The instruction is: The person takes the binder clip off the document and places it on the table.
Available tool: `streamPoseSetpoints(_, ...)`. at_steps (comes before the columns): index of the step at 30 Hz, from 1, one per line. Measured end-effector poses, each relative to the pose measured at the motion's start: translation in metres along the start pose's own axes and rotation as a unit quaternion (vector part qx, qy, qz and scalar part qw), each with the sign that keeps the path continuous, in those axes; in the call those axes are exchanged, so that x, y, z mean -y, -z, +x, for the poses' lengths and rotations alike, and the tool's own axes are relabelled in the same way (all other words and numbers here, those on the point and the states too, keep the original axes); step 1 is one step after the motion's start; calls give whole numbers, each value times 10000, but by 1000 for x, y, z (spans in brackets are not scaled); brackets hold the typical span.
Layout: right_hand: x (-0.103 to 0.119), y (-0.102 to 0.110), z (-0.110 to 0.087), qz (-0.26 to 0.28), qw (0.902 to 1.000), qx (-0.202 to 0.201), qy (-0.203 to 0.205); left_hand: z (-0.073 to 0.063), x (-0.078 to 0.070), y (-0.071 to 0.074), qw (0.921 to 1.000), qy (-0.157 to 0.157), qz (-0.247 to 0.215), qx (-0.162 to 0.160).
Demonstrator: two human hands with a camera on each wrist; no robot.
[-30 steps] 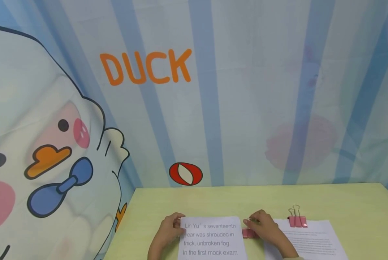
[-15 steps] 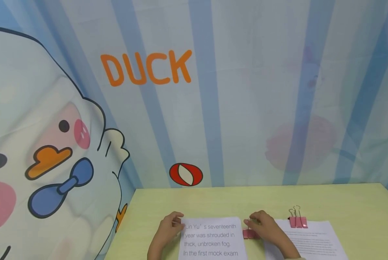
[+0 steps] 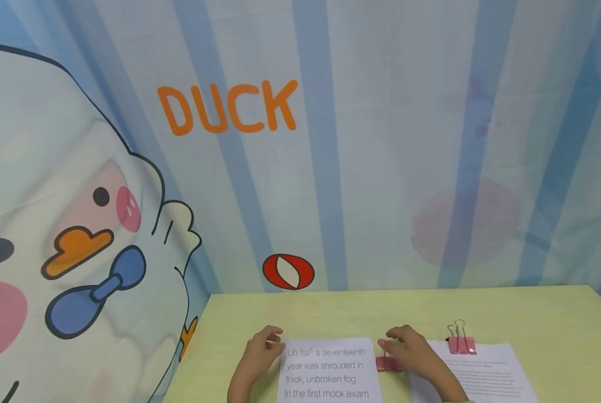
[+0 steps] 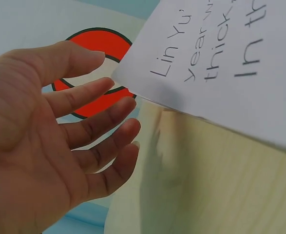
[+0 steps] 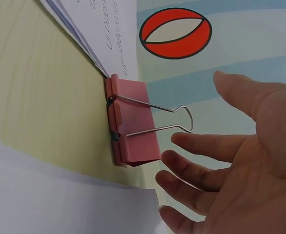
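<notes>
A stack of white printed paper (image 3: 330, 382) with large text lies in front of me in the head view. Beside its upper left corner is my left hand (image 3: 259, 354), fingers relaxed and spread, the thumb tip right by the edge. In the left wrist view this hand holds nothing. My right hand (image 3: 410, 351) hovers by a pink binder clip (image 3: 388, 364) at the stack's right side. The right wrist view shows the clip's silver wire handle (image 5: 184, 117) pointing towards the loosely bent fingers, with a gap between them.
To the right lies a second stack of paper (image 3: 487, 372) in small print, partly behind my right forearm. Another pink binder clip (image 3: 461, 345) grips its top edge, wire handles up. A striped curtain (image 3: 371, 168) hangs behind the pale yellow table (image 3: 330, 313).
My left thumb has come off the paper's left edge, and that hand has shifted slightly up and away. The right hand and both clips have hardly moved.
</notes>
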State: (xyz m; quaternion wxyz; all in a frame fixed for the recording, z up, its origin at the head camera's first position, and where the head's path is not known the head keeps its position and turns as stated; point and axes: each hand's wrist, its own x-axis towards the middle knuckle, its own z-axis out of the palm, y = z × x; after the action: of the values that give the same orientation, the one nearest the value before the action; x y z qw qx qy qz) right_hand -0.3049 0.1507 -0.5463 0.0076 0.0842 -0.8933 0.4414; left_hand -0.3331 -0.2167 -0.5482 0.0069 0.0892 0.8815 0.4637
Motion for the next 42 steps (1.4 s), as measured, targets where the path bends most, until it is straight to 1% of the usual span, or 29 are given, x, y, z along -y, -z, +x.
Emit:
streamPoseSetpoints(8,3,8,-3,-107,9999,-57,27,-3,-11,1,9993,-123,290,-221)
streamPoseSetpoints(12,2,13,-2,-229,9997,15,-3,-3,-13,-1,9993,-165,237,-219)
streamPoseSetpoints(17,1,22,-2,-169,9998,26,-44,-4,-13,-2,9995,-229,147,-185)
streamPoseSetpoints(22,0,30,-3,-130,9999,-109,33,-2,-17,-7,9994,-283,100,-166)
streamPoseSetpoints(25,-1,30,-4,-126,9999,-96,45,-2,-19,-11,9996,-236,85,-151)
streamPoseSetpoints(29,-1,28,-4,-162,9998,-129,63,-3,-23,-17,9996,-259,78,-111)
streamPoseSetpoints(32,-1,27,-4,-177,9997,-160,78,-5,-25,-21,9994,-254,203,-86)
streamPoseSetpoints(36,0,28,-6,-170,9997,-163,9,-8,-27,-24,9991,-157,381,-91)
streamPoseSetpoints(38,-1,30,-7,-189,9997,-172,-10,-10,-28,-24,9989,-200,409,-126)
streamPoseSetpoints(42,-2,34,-7,-180,9997,-186,-4,-11,-31,-21,9977,-446,442,-238)
